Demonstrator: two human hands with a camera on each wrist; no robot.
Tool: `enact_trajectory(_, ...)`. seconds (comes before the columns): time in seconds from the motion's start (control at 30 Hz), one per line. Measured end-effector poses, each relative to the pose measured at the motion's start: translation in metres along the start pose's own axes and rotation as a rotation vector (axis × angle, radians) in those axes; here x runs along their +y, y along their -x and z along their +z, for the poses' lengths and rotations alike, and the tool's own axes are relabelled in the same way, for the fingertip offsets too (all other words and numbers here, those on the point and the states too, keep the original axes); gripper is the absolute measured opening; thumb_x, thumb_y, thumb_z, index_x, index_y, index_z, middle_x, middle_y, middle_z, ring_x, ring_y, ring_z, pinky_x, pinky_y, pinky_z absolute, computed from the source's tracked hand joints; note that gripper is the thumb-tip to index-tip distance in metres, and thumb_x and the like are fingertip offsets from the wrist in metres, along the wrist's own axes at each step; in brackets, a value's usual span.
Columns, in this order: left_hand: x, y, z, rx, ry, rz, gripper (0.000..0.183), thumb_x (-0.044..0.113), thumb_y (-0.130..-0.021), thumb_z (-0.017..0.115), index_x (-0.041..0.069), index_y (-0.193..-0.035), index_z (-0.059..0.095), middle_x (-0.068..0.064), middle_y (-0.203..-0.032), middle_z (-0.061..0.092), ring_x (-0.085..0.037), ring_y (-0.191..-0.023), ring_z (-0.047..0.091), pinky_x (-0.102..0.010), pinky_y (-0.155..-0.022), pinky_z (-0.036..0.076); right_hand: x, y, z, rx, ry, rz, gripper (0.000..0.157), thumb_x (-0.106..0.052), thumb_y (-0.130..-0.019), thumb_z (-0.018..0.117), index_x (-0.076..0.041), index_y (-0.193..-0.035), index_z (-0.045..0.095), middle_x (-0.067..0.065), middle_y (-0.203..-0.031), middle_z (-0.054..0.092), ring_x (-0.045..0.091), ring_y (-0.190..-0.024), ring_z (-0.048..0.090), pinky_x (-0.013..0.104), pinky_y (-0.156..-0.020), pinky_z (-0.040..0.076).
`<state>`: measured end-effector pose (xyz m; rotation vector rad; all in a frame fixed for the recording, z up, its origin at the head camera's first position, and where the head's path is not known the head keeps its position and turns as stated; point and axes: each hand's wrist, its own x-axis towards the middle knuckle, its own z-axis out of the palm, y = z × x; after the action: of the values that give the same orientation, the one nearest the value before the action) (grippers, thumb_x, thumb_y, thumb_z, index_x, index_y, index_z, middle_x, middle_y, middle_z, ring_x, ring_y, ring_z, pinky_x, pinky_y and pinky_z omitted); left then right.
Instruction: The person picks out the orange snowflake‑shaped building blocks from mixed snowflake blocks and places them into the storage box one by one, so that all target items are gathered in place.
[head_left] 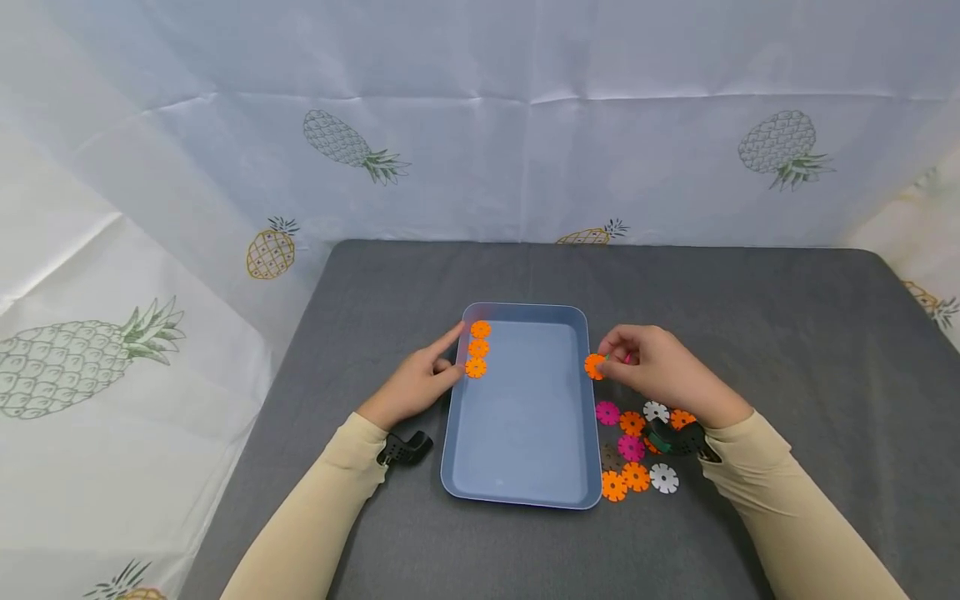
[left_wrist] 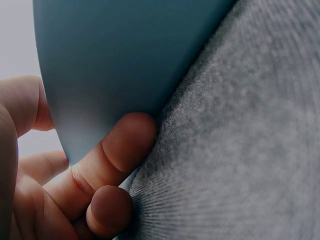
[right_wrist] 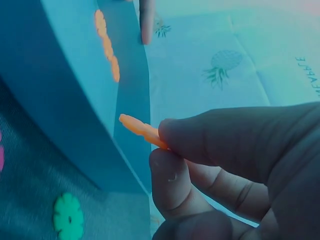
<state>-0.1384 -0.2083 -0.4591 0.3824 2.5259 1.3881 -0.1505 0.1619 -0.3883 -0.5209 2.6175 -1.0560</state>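
Note:
My right hand pinches an orange notched plastic disc between thumb and finger at the right rim of the blue-grey tray. On the other side, my left hand holds the tray's left rim. In the left wrist view, one fingertip presses the outer wall while another finger reaches over the rim. Three orange discs lie in a column along the tray's left inner side. Beneath the right hand, bits of green and pink discs show; the green disc is clearer in the right wrist view.
To the right of the tray, several loose discs in orange, pink, white and brown lie on the grey tabletop, such as a white disc and a pink disc. The right wrist partly covers them. Behind the table hangs a pineapple-print cloth.

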Motion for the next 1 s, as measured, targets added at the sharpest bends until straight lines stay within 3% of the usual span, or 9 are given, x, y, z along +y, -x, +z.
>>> enact_trajectory(0.4,0.000,-0.002,-0.001,0.002,0.005,-0.002,0.073,0.021,-0.101,0.057,0.028,-0.168,0.028,0.007,-0.058,0.038,-0.011,-0.053,0.028,-0.029,-0.059,0.029,-0.019,-0.023,0.015,-0.022,-0.014,-0.041,0.007,-0.010,-0.094,0.074,-0.006,-0.099,0.070,0.002,-0.084,0.067,0.019,-0.071,0.055,0.030,-0.063,0.045)
enact_trajectory(1.0,0.001,0.000,-0.001,-0.006,0.018,0.005,0.073,0.022,-0.102,0.057,0.029,-0.168,0.028,0.007,-0.057,0.037,-0.010,-0.051,0.027,-0.028,-0.057,0.028,-0.050,-0.049,0.044,-0.072,-0.047,-0.015,0.004,-0.009,-0.093,0.071,-0.008,-0.097,0.070,0.002,-0.081,0.067,0.020,-0.062,0.053,0.034,-0.061,0.046)
